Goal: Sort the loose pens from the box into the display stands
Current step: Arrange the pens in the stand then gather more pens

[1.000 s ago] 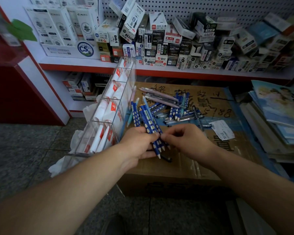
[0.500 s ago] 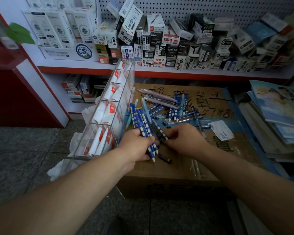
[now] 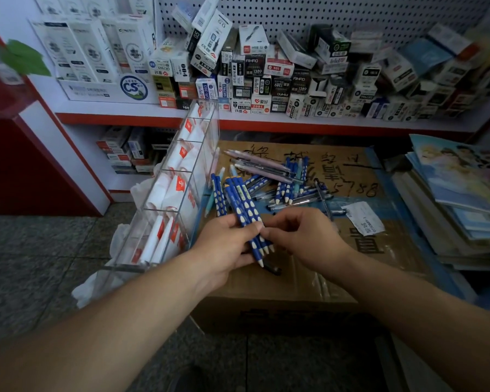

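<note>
A clear acrylic display stand with divided compartments (white, red-labelled packets inside) sits just beside the left edge of the brown cardboard box. Next, the left hand grips a bundle of dark blue, white-dotted pens, fingers wrapped round it, white tips pointing toward the person. The right hand, fingers curled, pinches the same bundle from the right. Beyond both hands a loose pile of blue, pink and clear pens lies on the box top, with a white paper slip to its right.
</note>
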Motion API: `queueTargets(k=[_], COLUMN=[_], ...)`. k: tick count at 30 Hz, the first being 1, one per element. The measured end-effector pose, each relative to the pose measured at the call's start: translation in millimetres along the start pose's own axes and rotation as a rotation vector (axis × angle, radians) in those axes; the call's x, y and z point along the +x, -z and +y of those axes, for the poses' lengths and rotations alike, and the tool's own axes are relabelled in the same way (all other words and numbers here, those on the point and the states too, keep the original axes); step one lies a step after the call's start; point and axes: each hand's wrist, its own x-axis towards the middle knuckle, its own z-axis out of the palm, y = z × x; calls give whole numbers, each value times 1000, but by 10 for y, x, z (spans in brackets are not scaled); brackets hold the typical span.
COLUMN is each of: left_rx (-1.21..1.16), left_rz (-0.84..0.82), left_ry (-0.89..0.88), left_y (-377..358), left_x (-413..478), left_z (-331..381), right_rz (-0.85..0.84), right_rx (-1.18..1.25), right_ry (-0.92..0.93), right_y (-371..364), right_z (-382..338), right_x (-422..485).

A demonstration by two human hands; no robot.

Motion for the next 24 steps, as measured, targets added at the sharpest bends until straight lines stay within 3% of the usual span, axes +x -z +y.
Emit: queueTargets(k=[8,10,14,19,24], left_rx=[39,67,84,102,109], left_rz=[12,17,29,11,14], left_ry=[8,3,-17,-19,-14], left_y=[-1,-19,-31,-32,11], left_x=[28,33,40,7,12], left_z=[-12,-18,-9,-1,4], right_rz=[-146,-57,212,302,342], right_rx=[75,22,-309,-629,-771], right_ry=[-29,-47,-45,68,90], right_y=[166,174,179,114,5], right_z=[15,40,163,252,230], right_x=[105,165,380,562,634])
